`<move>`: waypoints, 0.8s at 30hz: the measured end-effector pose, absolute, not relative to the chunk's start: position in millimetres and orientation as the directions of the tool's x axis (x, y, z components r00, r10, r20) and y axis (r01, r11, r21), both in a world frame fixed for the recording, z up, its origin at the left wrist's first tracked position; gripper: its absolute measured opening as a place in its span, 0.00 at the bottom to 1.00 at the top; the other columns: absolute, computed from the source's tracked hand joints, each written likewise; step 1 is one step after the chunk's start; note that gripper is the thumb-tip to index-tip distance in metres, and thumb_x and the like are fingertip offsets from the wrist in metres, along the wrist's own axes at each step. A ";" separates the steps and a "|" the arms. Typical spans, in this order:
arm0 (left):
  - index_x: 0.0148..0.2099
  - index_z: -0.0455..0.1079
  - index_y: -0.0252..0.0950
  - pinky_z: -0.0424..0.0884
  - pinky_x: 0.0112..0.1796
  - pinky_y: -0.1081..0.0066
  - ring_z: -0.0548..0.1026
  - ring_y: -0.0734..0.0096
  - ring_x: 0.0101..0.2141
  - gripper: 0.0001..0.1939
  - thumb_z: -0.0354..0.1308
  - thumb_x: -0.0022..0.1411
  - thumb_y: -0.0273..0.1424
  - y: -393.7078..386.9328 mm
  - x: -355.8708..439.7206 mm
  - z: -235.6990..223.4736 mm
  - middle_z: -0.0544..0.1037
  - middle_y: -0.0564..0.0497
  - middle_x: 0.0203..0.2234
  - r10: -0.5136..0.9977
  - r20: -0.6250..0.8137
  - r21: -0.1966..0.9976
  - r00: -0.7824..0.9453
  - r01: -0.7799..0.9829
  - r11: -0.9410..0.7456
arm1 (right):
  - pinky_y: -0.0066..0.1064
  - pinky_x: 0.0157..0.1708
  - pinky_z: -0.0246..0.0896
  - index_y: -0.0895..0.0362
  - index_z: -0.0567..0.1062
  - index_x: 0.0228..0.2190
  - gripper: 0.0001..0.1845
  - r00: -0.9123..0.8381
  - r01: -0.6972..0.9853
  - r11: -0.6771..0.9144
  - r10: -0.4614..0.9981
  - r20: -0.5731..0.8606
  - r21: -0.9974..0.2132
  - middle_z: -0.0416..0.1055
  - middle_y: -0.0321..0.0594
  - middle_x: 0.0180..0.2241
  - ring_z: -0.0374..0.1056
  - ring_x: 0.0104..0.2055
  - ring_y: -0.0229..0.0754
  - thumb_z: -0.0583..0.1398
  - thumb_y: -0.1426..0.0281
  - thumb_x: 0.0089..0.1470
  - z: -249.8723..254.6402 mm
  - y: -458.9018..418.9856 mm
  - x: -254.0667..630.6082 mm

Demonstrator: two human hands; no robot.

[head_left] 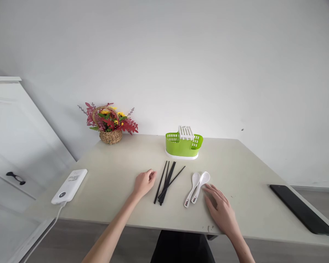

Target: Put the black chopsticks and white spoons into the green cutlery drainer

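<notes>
Two bare hands rest at a pale table (235, 160), as I see them from afar through the head camera. The left hand (144, 182) lies just beside a loose fan of black chopsticks (168, 180), its fingers curled inward; whether they press together or enclose anything, I cannot tell. The right hand (220, 210) lies flat, fingers extended and pinching nothing, its tips so near a pair of white spoons (199, 189) that I cannot say if they touch.

The chopsticks, one slanting across the others, look light, stiff and smooth; I judge them liable to roll, and best pinched around mid-length. The spoons lie close together, bowls meeting and pointing away from the person. They appear rigid and glossy, perhaps slippery; plastic or ceramic, I cannot tell, so I would treat them as chippable and take hold along the narrow handles.

Beyond stands a green caddy (181, 148) on a white base (181, 157), its two end compartments open-topped with lattice walls, a slotted white rack (185, 132) raised between them. The compartment floors are hidden from me. It looks light, firmest gripped by the body. Back left, a wicker basket (111, 137) holds red foliage and yellow flowers (106, 119).
</notes>
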State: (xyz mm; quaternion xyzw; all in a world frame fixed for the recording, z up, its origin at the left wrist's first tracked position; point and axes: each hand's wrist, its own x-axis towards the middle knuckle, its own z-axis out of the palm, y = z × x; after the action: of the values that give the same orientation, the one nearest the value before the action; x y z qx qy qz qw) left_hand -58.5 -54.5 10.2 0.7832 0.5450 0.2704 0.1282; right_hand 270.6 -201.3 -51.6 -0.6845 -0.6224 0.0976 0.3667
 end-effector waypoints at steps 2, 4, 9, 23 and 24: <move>0.29 0.64 0.40 0.57 0.28 0.69 0.71 0.69 0.22 0.24 0.44 0.75 0.46 -65.9 -56.3 10.5 0.73 0.54 0.20 0.913 0.279 0.455 0.299 0.796 -0.400 | 0.54 0.68 0.58 0.49 0.78 0.58 0.25 0.205 0.779 0.041 0.927 0.315 -0.626 0.71 0.39 0.65 0.60 0.71 0.54 0.52 0.56 0.69 -51.5 -201.5 270.5; 0.29 0.63 0.40 0.56 0.27 0.69 0.70 0.69 0.21 0.26 0.43 0.76 0.48 -77.1 -54.4 11.3 0.73 0.54 0.20 0.910 0.273 0.445 0.313 0.797 -0.408 | 0.54 0.68 0.58 0.49 0.78 0.58 0.25 0.204 0.779 0.037 0.929 0.309 -0.626 0.71 0.39 0.65 0.59 0.72 0.53 0.51 0.56 0.69 -50.8 -202.0 270.1; 0.30 0.62 0.40 0.59 0.29 0.69 0.71 0.69 0.23 0.25 0.44 0.76 0.49 -104.2 -49.8 15.7 0.73 0.55 0.21 0.912 0.266 0.487 0.312 0.773 -0.407 | 0.54 0.67 0.60 0.49 0.78 0.57 0.25 0.211 0.780 0.032 0.927 0.311 -0.625 0.71 0.39 0.65 0.60 0.71 0.53 0.51 0.55 0.70 -50.2 -203.5 270.2; 0.35 0.65 0.43 0.64 0.30 0.67 0.73 0.65 0.26 0.16 0.55 0.67 0.48 -132.4 -43.4 17.8 0.75 0.54 0.25 0.913 0.256 0.449 0.316 0.798 -0.402 | 0.49 0.57 0.69 0.47 0.80 0.53 0.23 0.318 0.709 -0.047 0.912 0.260 -0.703 0.71 0.39 0.65 0.66 0.67 0.56 0.52 0.55 0.68 -43.6 -208.9 268.5; 0.35 0.65 0.43 0.64 0.30 0.67 0.75 0.64 0.27 0.15 0.55 0.67 0.47 -132.9 -42.7 18.2 0.76 0.53 0.25 0.911 0.258 0.433 0.320 0.805 -0.406 | 0.49 0.57 0.69 0.48 0.81 0.52 0.23 0.319 0.705 -0.043 0.911 0.263 -0.708 0.71 0.39 0.65 0.66 0.66 0.55 0.52 0.55 0.68 -43.3 -209.1 268.5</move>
State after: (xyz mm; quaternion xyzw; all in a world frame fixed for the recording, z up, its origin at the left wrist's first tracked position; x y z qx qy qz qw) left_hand -42.7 -132.9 18.2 0.8047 0.5332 0.2354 0.1130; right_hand 268.5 -209.1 -43.3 -0.7103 -0.5687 0.1304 0.3939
